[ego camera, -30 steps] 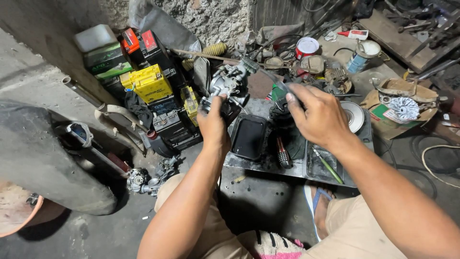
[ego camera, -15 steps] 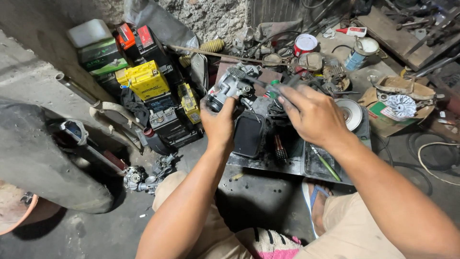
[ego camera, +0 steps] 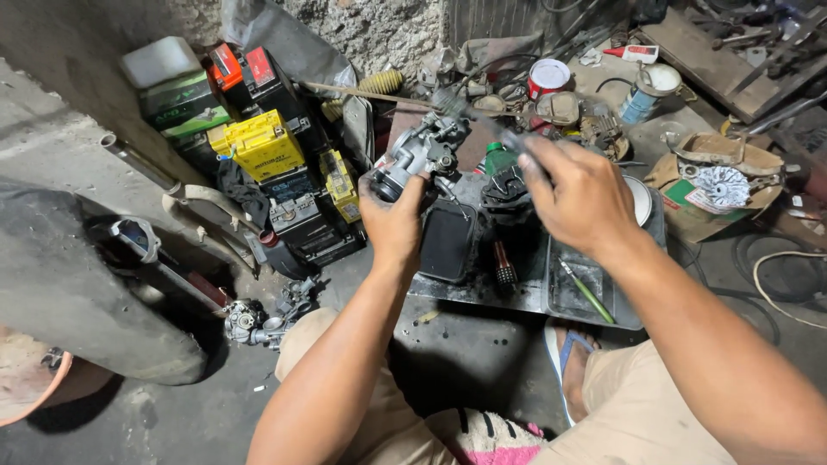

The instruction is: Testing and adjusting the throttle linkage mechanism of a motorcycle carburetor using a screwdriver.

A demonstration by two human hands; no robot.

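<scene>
overhead, left hand [ego camera: 394, 226] grips carburetor [ego camera: 419, 153]; right hand [ego camera: 582, 198] pokes a tool [ego camera: 482, 119] into it.

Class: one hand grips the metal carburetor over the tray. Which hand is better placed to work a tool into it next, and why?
Probably the right hand: it already pinches a thin, blurred tool aimed at the carburetor, while the left hand is occupied gripping it from below.

Two bare hands are seen: the left hand [ego camera: 394, 220] and the right hand [ego camera: 579, 194]. One grey carburettor [ego camera: 419, 155] is counted in the left hand, and a second carburettor [ego camera: 258, 320] lies on the floor. Two yellow batteries [ego camera: 261, 143] are counted, and two black batteries with red tops [ego camera: 245, 73]. One metal tray [ego camera: 568, 297] is seen, holding one green-handled tool [ego camera: 589, 294]. One red-and-white can [ego camera: 547, 77] is counted, and one blue sandal [ego camera: 564, 362].
</scene>
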